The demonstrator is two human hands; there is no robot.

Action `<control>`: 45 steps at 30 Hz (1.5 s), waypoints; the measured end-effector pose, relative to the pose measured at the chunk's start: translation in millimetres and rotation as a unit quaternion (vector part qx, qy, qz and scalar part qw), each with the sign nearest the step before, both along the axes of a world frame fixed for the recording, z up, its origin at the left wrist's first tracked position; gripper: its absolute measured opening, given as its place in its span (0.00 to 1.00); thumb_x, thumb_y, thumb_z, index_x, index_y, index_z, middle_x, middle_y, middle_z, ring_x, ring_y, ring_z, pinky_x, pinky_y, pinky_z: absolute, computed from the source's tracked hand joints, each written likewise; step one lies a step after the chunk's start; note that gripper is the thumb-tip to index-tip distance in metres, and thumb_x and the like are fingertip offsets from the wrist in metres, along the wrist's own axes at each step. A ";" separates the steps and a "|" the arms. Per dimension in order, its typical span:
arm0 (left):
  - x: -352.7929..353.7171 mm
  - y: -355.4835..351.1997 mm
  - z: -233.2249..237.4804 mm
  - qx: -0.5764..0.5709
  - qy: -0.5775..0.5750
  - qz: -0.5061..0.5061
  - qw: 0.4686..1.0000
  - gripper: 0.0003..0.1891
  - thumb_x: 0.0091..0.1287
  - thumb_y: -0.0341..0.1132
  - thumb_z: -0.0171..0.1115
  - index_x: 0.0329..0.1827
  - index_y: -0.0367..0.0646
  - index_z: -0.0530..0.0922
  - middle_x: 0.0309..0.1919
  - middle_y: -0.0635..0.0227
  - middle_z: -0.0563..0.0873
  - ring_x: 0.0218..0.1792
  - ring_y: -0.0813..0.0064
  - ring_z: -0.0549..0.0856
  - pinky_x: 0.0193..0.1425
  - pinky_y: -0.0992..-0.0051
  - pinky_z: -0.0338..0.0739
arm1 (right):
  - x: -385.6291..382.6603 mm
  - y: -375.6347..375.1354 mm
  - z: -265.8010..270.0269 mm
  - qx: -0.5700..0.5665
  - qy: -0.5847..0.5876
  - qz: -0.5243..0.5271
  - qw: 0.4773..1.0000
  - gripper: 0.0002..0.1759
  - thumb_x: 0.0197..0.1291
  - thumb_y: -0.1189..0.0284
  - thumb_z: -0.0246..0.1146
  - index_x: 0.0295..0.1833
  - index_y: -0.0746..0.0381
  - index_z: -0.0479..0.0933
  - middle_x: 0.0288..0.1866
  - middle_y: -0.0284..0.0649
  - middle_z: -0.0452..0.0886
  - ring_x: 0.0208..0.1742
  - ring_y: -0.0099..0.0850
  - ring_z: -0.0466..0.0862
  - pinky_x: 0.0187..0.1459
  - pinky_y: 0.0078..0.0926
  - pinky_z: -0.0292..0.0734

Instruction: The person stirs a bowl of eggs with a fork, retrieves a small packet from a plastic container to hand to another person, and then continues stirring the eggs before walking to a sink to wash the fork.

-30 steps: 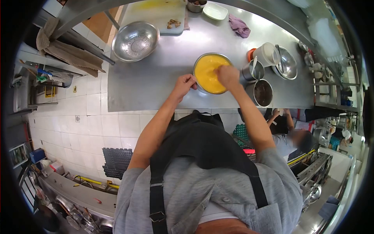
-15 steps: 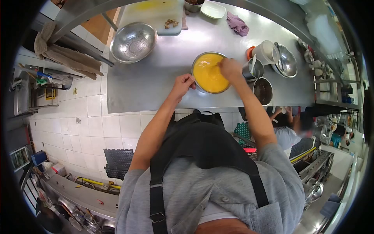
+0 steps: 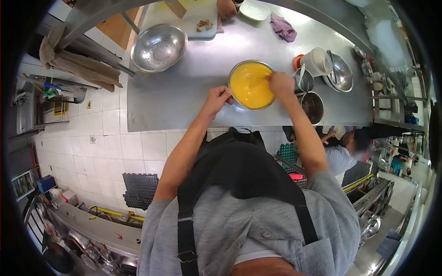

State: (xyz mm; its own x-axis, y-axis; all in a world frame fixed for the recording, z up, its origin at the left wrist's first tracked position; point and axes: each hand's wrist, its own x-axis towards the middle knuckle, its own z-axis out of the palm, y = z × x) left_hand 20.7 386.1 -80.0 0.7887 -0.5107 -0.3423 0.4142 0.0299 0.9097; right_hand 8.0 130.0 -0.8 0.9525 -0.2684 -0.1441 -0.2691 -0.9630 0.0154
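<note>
A round metal bowl (image 3: 235,102) of bright yellow liquid (image 3: 251,87), which looks like beaten egg, stands on the steel table. My left hand (image 3: 218,100) pinches the bowl's left rim between thumb and fingers. Over the right rim, my right hand (image 3: 281,85) is closed, fingers pointing down towards the liquid. Whatever it grips is hidden by the fingers and the yellow surface. Just right of that hand are a metal pot with a light-handled spoon (image 3: 302,73) and a pot of dark sauce (image 3: 312,108).
On the steel table (image 3: 184,106) are a metal colander (image 3: 159,48), a cutting board (image 3: 195,33) with brown pieces, a white dish (image 3: 254,11), a purple cloth (image 3: 283,27), a plastic tub (image 3: 317,62) and another metal bowl (image 3: 343,76). A co-worker's hand (image 3: 226,8) reaches in beyond.
My right hand has shifted right, towards the bowl's rim; my left still holds the rim. Another person's hand and a broad flat blade or scraper have appeared at the cutting board.
</note>
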 end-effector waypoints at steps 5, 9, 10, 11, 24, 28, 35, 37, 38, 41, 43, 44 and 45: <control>-2.2 0.4 2.0 -0.001 0.002 0.004 1.000 0.12 0.75 0.37 0.59 0.33 0.41 0.81 0.24 0.71 0.83 0.27 0.82 0.80 0.36 0.78 0.73 | -55.5 2.0 12.1 -0.020 0.037 0.131 0.990 0.18 0.63 0.56 0.63 0.33 0.59 0.86 0.30 0.46 0.87 0.36 0.46 0.88 0.38 0.45 0.83; -0.6 0.8 0.4 0.015 0.011 -0.005 1.000 0.12 0.75 0.38 0.59 0.33 0.42 0.80 0.24 0.71 0.83 0.28 0.83 0.80 0.35 0.79 0.72 | -26.9 47.2 9.3 0.020 0.028 0.143 0.989 0.18 0.63 0.56 0.63 0.32 0.60 0.85 0.29 0.47 0.86 0.36 0.47 0.88 0.38 0.45 0.82; 0.0 1.5 -0.5 0.016 0.010 -0.006 1.000 0.12 0.75 0.38 0.59 0.33 0.42 0.80 0.24 0.71 0.83 0.28 0.83 0.80 0.36 0.79 0.73 | -14.5 40.1 1.1 0.020 0.007 0.106 0.994 0.17 0.63 0.56 0.64 0.32 0.59 0.85 0.30 0.47 0.86 0.35 0.46 0.88 0.37 0.45 0.82; 0.2 1.5 -1.1 0.015 0.009 -0.009 1.000 0.12 0.75 0.38 0.59 0.33 0.42 0.80 0.24 0.71 0.83 0.28 0.83 0.80 0.36 0.79 0.73 | -2.0 28.3 -10.6 0.020 -0.013 0.069 0.997 0.17 0.62 0.57 0.64 0.32 0.59 0.86 0.30 0.47 0.86 0.35 0.46 0.88 0.36 0.45 0.82; -1.8 0.4 4.1 -0.007 0.000 -0.001 1.000 0.13 0.75 0.37 0.59 0.33 0.40 0.80 0.24 0.71 0.83 0.27 0.82 0.79 0.38 0.78 0.74 | -3.2 51.0 -9.0 -0.031 -0.035 0.157 0.987 0.14 0.62 0.62 0.61 0.32 0.58 0.86 0.31 0.46 0.87 0.35 0.44 0.88 0.36 0.44 0.81; -5.0 -3.7 -2.6 -0.009 -0.020 0.018 1.000 0.12 0.75 0.36 0.58 0.32 0.40 0.81 0.23 0.70 0.83 0.27 0.82 0.79 0.38 0.78 0.74 | 13.5 3.9 9.8 -0.047 -0.020 0.067 0.996 0.15 0.62 0.59 0.63 0.35 0.59 0.86 0.32 0.46 0.87 0.36 0.46 0.88 0.40 0.45 0.83; -5.0 -3.8 -3.4 0.014 -0.059 0.029 0.998 0.13 0.74 0.35 0.58 0.32 0.39 0.81 0.23 0.70 0.82 0.27 0.81 0.79 0.37 0.78 0.74 | -56.8 23.7 31.4 -0.024 0.064 0.178 0.982 0.12 0.61 0.62 0.62 0.35 0.57 0.86 0.34 0.45 0.88 0.35 0.43 0.89 0.37 0.43 0.82; -4.8 -3.9 -5.3 0.020 -0.053 0.018 0.998 0.13 0.75 0.37 0.59 0.33 0.41 0.81 0.23 0.71 0.83 0.27 0.83 0.78 0.35 0.79 0.72 | -48.2 47.8 25.0 0.001 0.058 0.201 0.978 0.12 0.61 0.62 0.63 0.35 0.57 0.86 0.34 0.45 0.88 0.36 0.43 0.89 0.37 0.43 0.82; -4.2 -4.1 -9.2 0.014 -0.051 0.016 0.998 0.13 0.75 0.39 0.59 0.33 0.42 0.81 0.24 0.73 0.83 0.26 0.85 0.77 0.34 0.80 0.69 | -31.1 55.5 16.8 -0.002 0.041 0.197 0.979 0.11 0.60 0.62 0.63 0.35 0.57 0.86 0.34 0.45 0.88 0.36 0.43 0.89 0.37 0.43 0.82; -4.5 -3.7 -14.1 -0.004 -0.054 0.016 0.998 0.13 0.75 0.41 0.59 0.34 0.44 0.81 0.24 0.74 0.84 0.26 0.86 0.77 0.32 0.81 0.67 | 17.1 30.5 -3.9 -0.015 -0.011 0.128 0.992 0.10 0.60 0.63 0.64 0.34 0.57 0.86 0.34 0.45 0.88 0.37 0.42 0.89 0.37 0.43 0.82; -5.5 -4.5 -14.3 -0.010 -0.058 0.016 0.998 0.12 0.75 0.41 0.59 0.34 0.45 0.81 0.24 0.74 0.84 0.26 0.86 0.77 0.32 0.81 0.67 | 13.1 5.1 -1.8 -0.036 -0.029 0.086 0.995 0.10 0.60 0.63 0.64 0.35 0.57 0.86 0.35 0.45 0.88 0.38 0.43 0.89 0.38 0.43 0.83; -5.5 -4.7 -14.1 -0.010 -0.059 0.019 0.998 0.12 0.75 0.40 0.58 0.34 0.45 0.81 0.24 0.74 0.84 0.26 0.86 0.77 0.32 0.81 0.67 | 1.4 -8.0 5.4 -0.052 -0.031 0.083 0.995 0.11 0.60 0.63 0.63 0.35 0.57 0.86 0.35 0.45 0.88 0.38 0.43 0.89 0.38 0.43 0.83; -5.9 -4.8 -13.6 -0.010 -0.061 0.025 0.998 0.12 0.75 0.40 0.58 0.35 0.45 0.82 0.24 0.74 0.84 0.27 0.86 0.77 0.32 0.81 0.67 | -9.3 -14.9 12.0 -0.068 -0.033 0.082 0.994 0.11 0.60 0.63 0.63 0.35 0.56 0.86 0.35 0.45 0.88 0.38 0.43 0.89 0.39 0.43 0.83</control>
State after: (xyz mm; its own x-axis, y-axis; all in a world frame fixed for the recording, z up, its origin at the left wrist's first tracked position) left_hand 14.8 381.4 -93.6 0.8480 -0.4765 -0.2321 0.2982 0.0670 0.9522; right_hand -1.3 115.2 11.3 0.9910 -0.1226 -0.0536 -0.1144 -0.9840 0.1367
